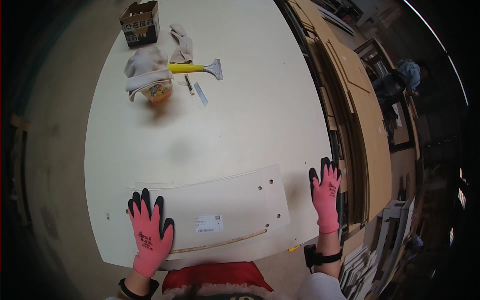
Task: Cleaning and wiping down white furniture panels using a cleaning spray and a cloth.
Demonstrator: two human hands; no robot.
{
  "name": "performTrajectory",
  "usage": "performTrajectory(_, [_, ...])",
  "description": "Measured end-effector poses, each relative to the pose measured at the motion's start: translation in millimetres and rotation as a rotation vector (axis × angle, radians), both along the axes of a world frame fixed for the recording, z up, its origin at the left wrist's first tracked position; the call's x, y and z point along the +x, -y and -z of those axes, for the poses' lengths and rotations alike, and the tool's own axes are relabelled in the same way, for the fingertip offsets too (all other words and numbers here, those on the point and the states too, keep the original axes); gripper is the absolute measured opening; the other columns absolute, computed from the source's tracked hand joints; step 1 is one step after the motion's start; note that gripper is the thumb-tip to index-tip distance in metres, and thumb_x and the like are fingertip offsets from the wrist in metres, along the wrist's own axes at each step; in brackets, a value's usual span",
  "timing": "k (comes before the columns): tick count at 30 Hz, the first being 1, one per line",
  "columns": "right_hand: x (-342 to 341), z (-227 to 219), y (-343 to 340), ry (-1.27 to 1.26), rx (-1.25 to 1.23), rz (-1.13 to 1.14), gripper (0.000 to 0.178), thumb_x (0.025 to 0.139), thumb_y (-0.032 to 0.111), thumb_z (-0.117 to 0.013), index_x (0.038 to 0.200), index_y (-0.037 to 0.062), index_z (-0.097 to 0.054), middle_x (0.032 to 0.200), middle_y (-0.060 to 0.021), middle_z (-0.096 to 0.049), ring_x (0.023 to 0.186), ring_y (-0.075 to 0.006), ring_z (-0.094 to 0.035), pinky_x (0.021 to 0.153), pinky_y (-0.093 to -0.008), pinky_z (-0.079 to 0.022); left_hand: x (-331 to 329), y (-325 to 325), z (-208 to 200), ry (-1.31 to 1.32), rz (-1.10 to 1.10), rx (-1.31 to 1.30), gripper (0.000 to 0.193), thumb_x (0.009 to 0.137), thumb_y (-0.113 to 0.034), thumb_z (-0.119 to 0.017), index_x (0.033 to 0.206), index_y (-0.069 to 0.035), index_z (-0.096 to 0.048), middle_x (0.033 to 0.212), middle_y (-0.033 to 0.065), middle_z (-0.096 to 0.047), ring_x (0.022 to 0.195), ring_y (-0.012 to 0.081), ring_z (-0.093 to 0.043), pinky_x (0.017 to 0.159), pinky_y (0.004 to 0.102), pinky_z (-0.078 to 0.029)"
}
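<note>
A pale panel (200, 200) lies on the white table near me, with round holes at its right end, a bare brown strip along its near edge and a printed label (208, 223). At least one more sheet edge shows beneath it. My left hand (151, 235), in a pink glove with black fingertips, lies on the panel's left end with its fingers spread. Off the panel's right end, by the table's right edge, my right hand (326, 200) wears a matching glove. Its fingers are stretched out, and nothing shows in it.
Farther up the table (240, 125) are a cardboard box (140, 30), a cloth (146, 65) over an orange container (159, 92), another cloth (181, 45), a yellow-handled scraper (195, 68), a marker (189, 85) and a metal blade (200, 94). Brown boards (367, 135) are stacked rightward; a person (402, 80) is beyond.
</note>
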State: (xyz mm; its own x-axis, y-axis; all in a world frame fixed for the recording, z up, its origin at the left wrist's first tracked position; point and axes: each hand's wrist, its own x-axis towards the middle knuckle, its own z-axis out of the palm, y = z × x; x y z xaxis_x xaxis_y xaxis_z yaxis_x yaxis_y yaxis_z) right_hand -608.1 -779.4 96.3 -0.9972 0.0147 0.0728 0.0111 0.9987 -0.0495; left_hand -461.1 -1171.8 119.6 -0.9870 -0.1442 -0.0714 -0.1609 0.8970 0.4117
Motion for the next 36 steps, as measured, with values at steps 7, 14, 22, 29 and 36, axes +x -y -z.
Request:
performTrajectory(7, [-114.1, -51.0, 104.5, -0.047, -0.427, -0.424, 0.057, 0.077, 0.015, -0.061, 0.128, 0.0025, -0.038, 0.127, -0.0185, -0.042, 0.118, -0.0367, -0.036, 0.101, -0.0435, -0.026, -13.6, 44.6, -6.9, -0.220, -0.188, 0.195, 0.055, 0.075, -0.001, -0.051, 0.128, -0.002, -0.038, 0.137, 0.0206, -0.029, 0.127, 0.0407, -0.025, 0.104, 0.0495, -0.020])
performTrajectory(14, [-286.6, 8.0, 323.9, -0.036, -0.188, -0.846, 0.051, 0.075, 0.020, -0.063, 0.122, 0.0077, -0.045, 0.123, -0.0148, -0.047, 0.115, -0.0299, -0.043, 0.095, -0.0404, -0.035, -59.5, 71.0, 22.2, -0.064, 0.128, 0.239, 0.030, 0.074, -0.026, -0.064, 0.096, -0.006, -0.060, 0.089, 0.0091, -0.059, 0.086, 0.0268, -0.055, 0.087, 0.0389, -0.040])
performTrajectory(22, [-379.0, 106.0, 445.6, 0.140, -0.246, -0.446, 0.060, 0.074, 0.034, -0.063, 0.127, 0.0147, -0.044, 0.131, -0.0132, -0.040, 0.103, -0.0296, -0.054, 0.085, -0.0385, -0.045, -56.6, 71.3, 9.7, -0.006, 0.105, 0.282, 0.038, 0.070, -0.023, -0.067, 0.101, -0.004, -0.057, 0.100, 0.0124, -0.056, 0.100, 0.0320, -0.049, 0.091, 0.0440, -0.037])
performTrajectory(29, [-402.1, 46.6, 370.0, -0.154, -1.213, -0.356, 0.025, 0.070, 0.002, -0.060, 0.095, -0.0026, -0.063, 0.082, -0.0112, -0.066, 0.072, -0.0162, -0.061, 0.068, -0.0281, -0.049, -48.5, 66.8, 20.0, -0.001, 0.169, 0.297, 0.045, 0.076, -0.030, -0.061, 0.112, -0.003, -0.052, 0.113, 0.0176, -0.052, 0.107, 0.0357, -0.046, 0.095, 0.0484, -0.032])
performTrajectory(36, [-148.4, -113.5, 217.2, 0.263, -1.322, -0.554, 0.038, 0.072, 0.004, -0.049, 0.107, -0.0102, -0.053, 0.090, -0.0123, -0.061, 0.079, -0.0187, -0.061, 0.074, -0.0255, -0.046, -17.9, 78.9, -11.6, -0.089, -0.035, 0.078, 0.058, 0.071, -0.025, -0.065, 0.121, -0.002, -0.046, 0.127, 0.0211, -0.038, 0.120, 0.0400, -0.031, 0.100, 0.0557, -0.020])
